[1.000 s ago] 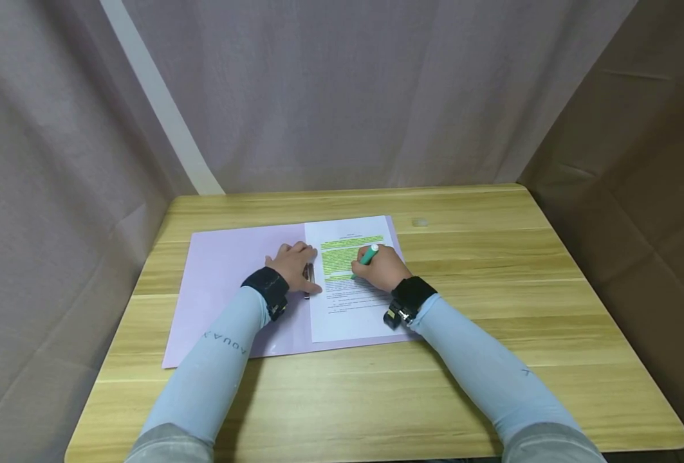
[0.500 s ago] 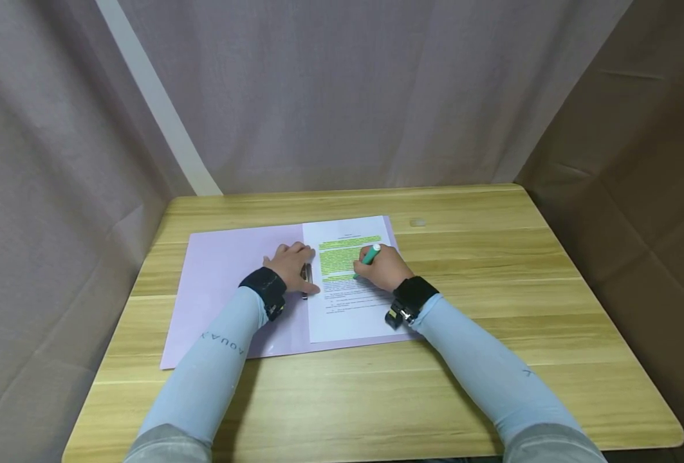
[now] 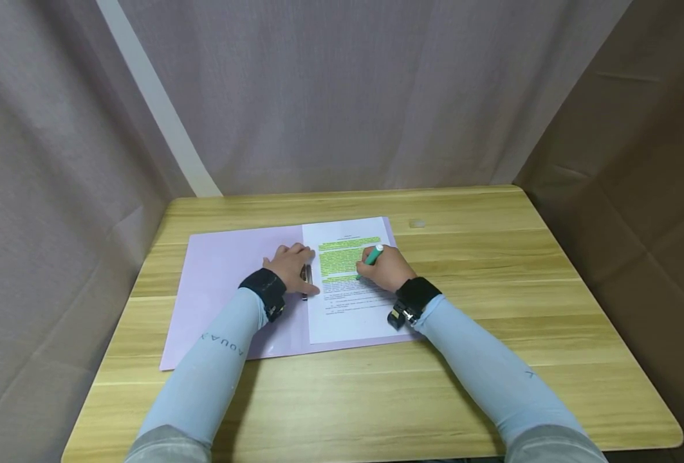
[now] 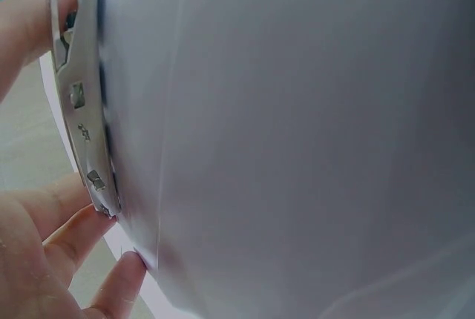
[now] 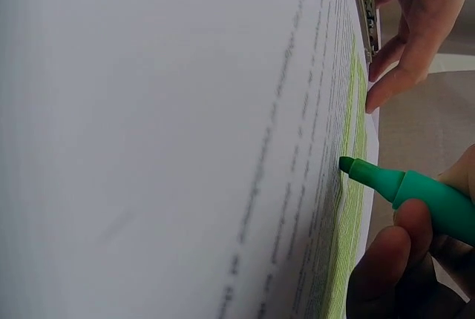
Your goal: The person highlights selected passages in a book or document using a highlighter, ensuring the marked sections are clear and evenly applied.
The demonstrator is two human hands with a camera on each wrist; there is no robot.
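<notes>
1. The right hand grasps a green highlighter, fingers curled round its barrel; in the right wrist view the chisel tip touches the printed sheet at the edge of the green-marked lines.
2. The sheet lies under the right hand and reaches toward the person from it; its upper lines, just left of the highlighter tip, are coloured green, and the lines nearer the person than the hand are plain print.
3. The left hand lies flat with relaxed fingers, grasping nothing, pressing on a metal clip at the sheet's left edge. In the left wrist view the fingertips touch the paper edge just below the clip.
4. A lilac folder lies open beneath both hands and spreads out well to the left of the left hand; the sheet sits on its right half.
5. The folder rests on a wooden bench.
6. A small pale object sits on the bench beyond and to the right of the right hand, apart from the sheet; what it is cannot be told.
</notes>
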